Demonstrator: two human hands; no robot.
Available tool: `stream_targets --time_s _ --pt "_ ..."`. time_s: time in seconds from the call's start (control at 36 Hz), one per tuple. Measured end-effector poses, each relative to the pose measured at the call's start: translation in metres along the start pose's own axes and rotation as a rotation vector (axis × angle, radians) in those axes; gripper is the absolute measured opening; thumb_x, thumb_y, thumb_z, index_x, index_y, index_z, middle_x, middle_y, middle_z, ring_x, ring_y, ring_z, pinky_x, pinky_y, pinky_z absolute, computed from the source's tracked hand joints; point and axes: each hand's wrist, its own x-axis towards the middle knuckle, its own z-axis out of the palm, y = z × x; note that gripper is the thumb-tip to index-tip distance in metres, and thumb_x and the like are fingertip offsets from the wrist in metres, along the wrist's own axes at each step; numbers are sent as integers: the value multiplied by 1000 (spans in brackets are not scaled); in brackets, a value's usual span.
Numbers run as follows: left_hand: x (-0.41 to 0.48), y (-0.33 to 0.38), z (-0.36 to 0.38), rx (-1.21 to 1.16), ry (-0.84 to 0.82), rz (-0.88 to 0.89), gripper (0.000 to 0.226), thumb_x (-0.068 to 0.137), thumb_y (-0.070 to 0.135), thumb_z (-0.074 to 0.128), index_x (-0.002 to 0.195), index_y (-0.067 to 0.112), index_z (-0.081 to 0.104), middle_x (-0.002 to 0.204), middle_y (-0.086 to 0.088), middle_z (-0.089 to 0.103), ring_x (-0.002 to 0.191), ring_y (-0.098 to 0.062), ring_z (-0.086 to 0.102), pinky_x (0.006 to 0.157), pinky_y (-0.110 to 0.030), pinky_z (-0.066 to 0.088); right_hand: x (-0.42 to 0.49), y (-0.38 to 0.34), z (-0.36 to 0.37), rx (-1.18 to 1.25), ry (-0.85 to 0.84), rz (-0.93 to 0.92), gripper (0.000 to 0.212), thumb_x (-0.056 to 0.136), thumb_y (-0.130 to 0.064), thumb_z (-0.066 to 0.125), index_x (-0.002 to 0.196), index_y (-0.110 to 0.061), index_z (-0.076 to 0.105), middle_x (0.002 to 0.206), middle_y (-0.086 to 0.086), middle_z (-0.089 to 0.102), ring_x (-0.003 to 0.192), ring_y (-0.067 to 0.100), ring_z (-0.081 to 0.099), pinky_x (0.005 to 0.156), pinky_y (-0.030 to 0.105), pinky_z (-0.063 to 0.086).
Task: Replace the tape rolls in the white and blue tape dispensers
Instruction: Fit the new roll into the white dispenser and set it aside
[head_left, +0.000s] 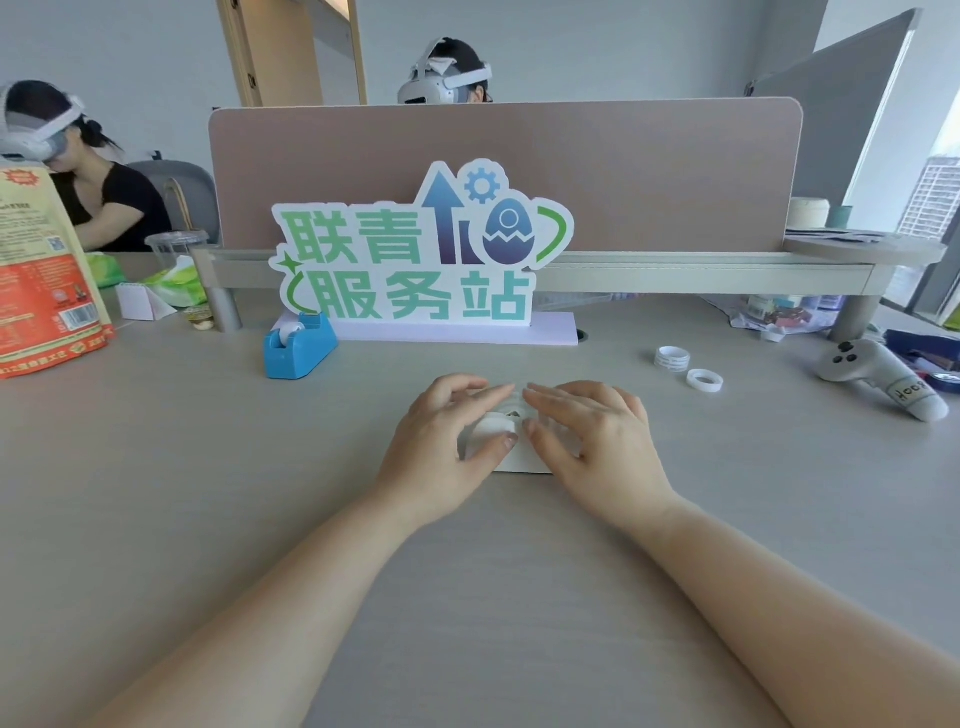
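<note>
Gripping the white tape dispenser (493, 430) with both hands, we have it at the middle of the tabletop (208, 493), most of it hidden under our palms. Our left hand (441, 441) lays its fingers (483, 397) over the top with the thumb tucked against the near side. Our right hand (597, 441) mirrors it, its fingers (553, 399) close together and nearly straight across the top, thumb against the body. The fingertips of the two hands almost meet. Whether a roll sits inside we cannot tell.

Toward 6 o'clock the tabletop is bare apart from our forearms, and there is open surface at 9 and 3 o'clock beside the hands.

At 10 o'clock the blue tape dispenser (298, 345) stands well apart, with a white roll in its cradle. Just behind it, at 12 o'clock, a cut-out sign (421, 249) with green characters stands against the raised shelf (675, 275), and a pink divider panel (623, 171) closes off the far edge.

At 2 o'clock lie a small stack of tape rolls (672, 358) and, just beside it, a single tape roll (704, 380) lying flat. Farther out at 3 o'clock a white handheld controller (878, 379) rests near the right edge. An orange bag (47, 270) stands at the left edge, at 9 to 10 o'clock.
</note>
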Motion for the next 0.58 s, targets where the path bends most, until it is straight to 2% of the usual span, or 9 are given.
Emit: stream_targets --time_s 0.14,0.22,0.39,0.5,0.58 --pt "-1 4 -4 62 91 -19 59 73 58 48 118 23 62 122 9 52 116 -9 51 102 -32 41 -1 4 2 -47 44 0 37 83 -43 47 95 -23 76 100 -7 75 98 19 66 95 30 27" --pt "-1 4 -4 68 92 -12 54 74 56 49 113 23 66 119 9 54 113 -9 53 100 -33 43 -2 6 1 -50 30 26 39 84 -46 45 91 -25 77 101 -7 75 100 18 65 97 31 27" --pt "0 3 -2 44 54 -2 54 74 55 51 117 26 63 120 9 52 116 -10 52 103 -36 42 -1 0 3 -35 19 2 41 84 -46 47 106 -23 71 113 -10 71 104 17 62 96 28 26" --pt "0 3 -1 19 23 -6 55 74 55 51 122 30 60 122 8 51 117 -11 51 104 -37 40 -1 2 3 -18 22 18 39 83 -45 47 101 -23 73 105 -10 73 102 17 63 95 31 30" --pt "0 5 0 48 8 -11 60 73 57 49 126 29 57 124 8 51 119 -11 49 105 -36 39 -1 2 2 -20 28 25 40 82 -46 47 99 -23 74 104 -9 74 102 18 63 94 28 28"
